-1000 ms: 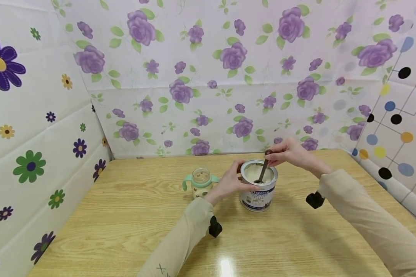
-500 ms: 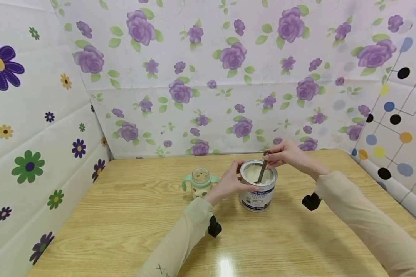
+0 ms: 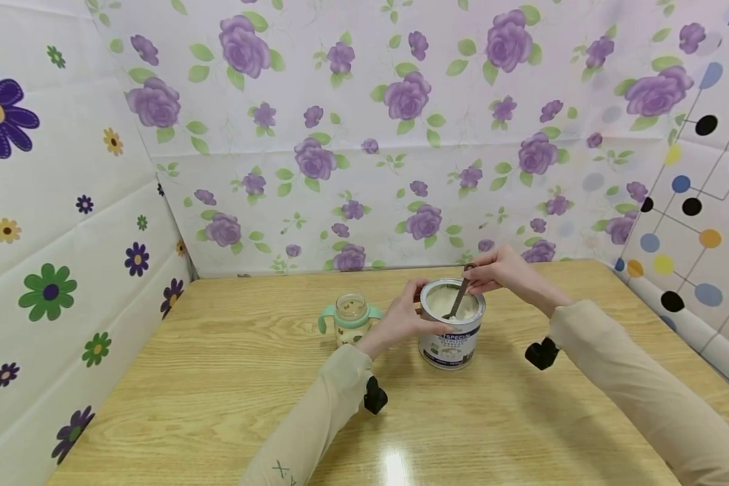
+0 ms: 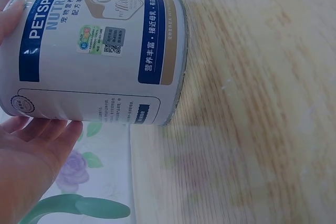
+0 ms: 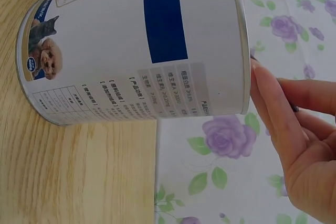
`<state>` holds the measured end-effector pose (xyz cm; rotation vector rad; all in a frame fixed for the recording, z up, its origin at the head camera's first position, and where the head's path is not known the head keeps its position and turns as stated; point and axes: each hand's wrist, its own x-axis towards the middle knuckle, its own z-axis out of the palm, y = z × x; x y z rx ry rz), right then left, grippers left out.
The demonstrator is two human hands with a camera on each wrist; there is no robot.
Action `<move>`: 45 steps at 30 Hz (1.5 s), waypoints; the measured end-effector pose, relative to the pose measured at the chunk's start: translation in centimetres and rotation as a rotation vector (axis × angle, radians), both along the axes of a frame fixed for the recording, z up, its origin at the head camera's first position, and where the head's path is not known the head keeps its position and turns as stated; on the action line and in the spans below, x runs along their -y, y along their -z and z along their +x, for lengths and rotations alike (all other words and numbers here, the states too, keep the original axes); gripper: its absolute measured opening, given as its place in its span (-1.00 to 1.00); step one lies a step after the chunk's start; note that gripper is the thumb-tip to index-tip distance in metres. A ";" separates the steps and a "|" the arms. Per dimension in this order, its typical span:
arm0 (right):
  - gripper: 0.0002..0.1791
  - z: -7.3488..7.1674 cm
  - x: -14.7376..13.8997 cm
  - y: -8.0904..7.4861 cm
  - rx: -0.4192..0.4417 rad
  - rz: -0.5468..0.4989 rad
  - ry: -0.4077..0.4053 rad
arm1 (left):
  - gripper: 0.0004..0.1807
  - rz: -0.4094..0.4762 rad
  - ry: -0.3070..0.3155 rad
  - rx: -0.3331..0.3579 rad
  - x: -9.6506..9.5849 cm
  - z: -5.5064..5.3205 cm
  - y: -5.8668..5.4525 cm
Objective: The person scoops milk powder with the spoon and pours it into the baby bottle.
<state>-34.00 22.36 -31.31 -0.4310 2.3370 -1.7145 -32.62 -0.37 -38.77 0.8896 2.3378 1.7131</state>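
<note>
An open white and navy can of milk powder (image 3: pixel 449 347) stands upright on the table. My left hand (image 3: pixel 399 322) grips it near the rim, thumb on the front and fingers round its left side, also seen on the can (image 4: pixel 94 56) in the left wrist view. With finger and thumb, my right hand (image 3: pixel 503 271) pinches the handle of a brown scoop (image 3: pixel 461 295), which slants down into the pale powder. The scoop's lower end shows a little white powder. In the right wrist view the can (image 5: pixel 121 45) hides most of the scoop.
A baby bottle (image 3: pixel 347 331) with green handles and no lid stands left of the can, partly behind my left wrist. The wooden table (image 3: pixel 249 378) meets a flowered cloth (image 3: pixel 267 223) at the back. Patterned cloths hang on both sides.
My right forearm has shifted slightly left. The scoop has moved a little within the powder, and white powder now shows at its lower end. My left hand keeps its grip on the can.
</note>
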 end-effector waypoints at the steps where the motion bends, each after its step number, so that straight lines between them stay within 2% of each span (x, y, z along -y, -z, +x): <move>1: -0.72 0.0 0.0 0.0 0.003 -0.005 0.010 | -0.11 -0.001 -0.002 -0.002 0.0 0.0 0.0; 7: -0.76 0.0 0.1 0.2 0.029 -0.045 0.071 | -0.11 -0.008 -0.002 -0.007 0.0 0.0 0.0; 15: -0.66 -0.4 -0.4 0.2 0.018 -0.118 0.186 | -0.12 0.006 0.014 -0.008 -0.1 -0.1 -0.1; 18: -0.63 -0.4 -0.7 0.2 0.022 -0.178 0.201 | -0.13 0.011 0.015 -0.011 -0.1 -0.1 -0.1; 21: -0.64 -0.2 -1.1 0.2 0.038 -0.235 0.194 | -0.13 0.011 0.013 -0.012 0.0 -0.1 0.0; 28: -0.92 0.2 -1.7 0.3 0.069 -0.377 0.180 | -0.12 0.021 0.020 -0.017 0.0 -0.1 0.0; 36: -0.91 0.5 -1.8 0.4 0.083 -0.453 0.156 | -0.11 0.020 0.025 -0.032 0.1 0.0 -0.1; 45: -0.88 0.5 -2.0 0.8 0.052 -0.502 0.103 | -0.13 0.024 0.025 -0.030 0.1 -0.1 0.1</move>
